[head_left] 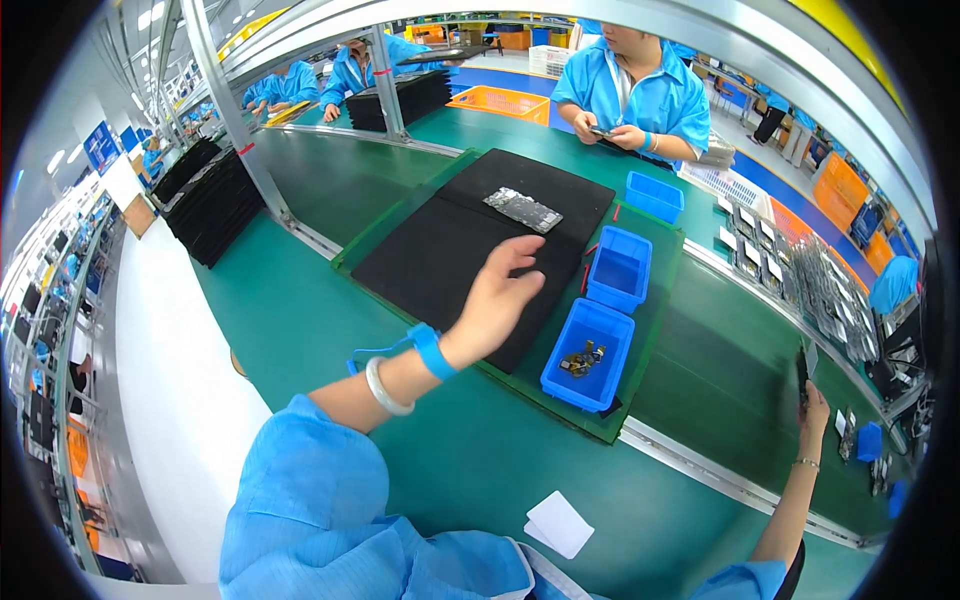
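Observation:
My left hand (500,290) hovers over the black mat (420,255), fingers apart and slightly bent, holding nothing. A blue strap (431,351) and a pale bangle are on that wrist. Just beyond the fingers, an opened phone body (523,210) with silver and dark inner parts lies on the mat. Far to the right, my right hand (816,410) grips a dark flat piece (802,380) on edge above the green belt; its exact kind is unclear. Between the arms, a blue bin (588,355) holds several small gold-brown flex parts (583,359).
Two more blue bins (619,268) (655,197) continue the row along the mat. A folded white paper (560,525) lies near me. Metal rails (700,470) border the belt. Across stands a co-worker (635,90) holding a small device. Black trays (215,205) are stacked left; many phone parts (760,245) lie right.

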